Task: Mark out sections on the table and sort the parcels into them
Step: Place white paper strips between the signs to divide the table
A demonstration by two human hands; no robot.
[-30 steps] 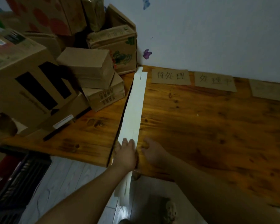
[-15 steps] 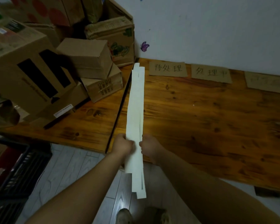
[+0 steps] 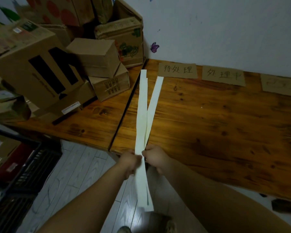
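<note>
A black crate (image 3: 29,167) sits on the floor at far left, below the surface (image 3: 225,132). On the surface's left part, cardboard parcels (image 3: 60,64) pile up to the wall; the big one bears black bars, a smaller one (image 3: 110,85) a printed grid of marks too small to read, and one at the back (image 3: 124,42) a vegetable drawing. A dark seam (image 3: 124,111) splits the surface just right of the pile. At the near edge the left hand (image 3: 130,161) and right hand (image 3: 155,158) are closed on white paper strips (image 3: 142,118), which fan apart over the wood and hang down past the edge toward the floor. Along the wall lie cardboard labels: "待处理" (image 3: 177,70), "处理中" (image 3: 223,75), and a third (image 3: 280,84) whose writing I cannot read. Right of the strips the wood is open.
</note>
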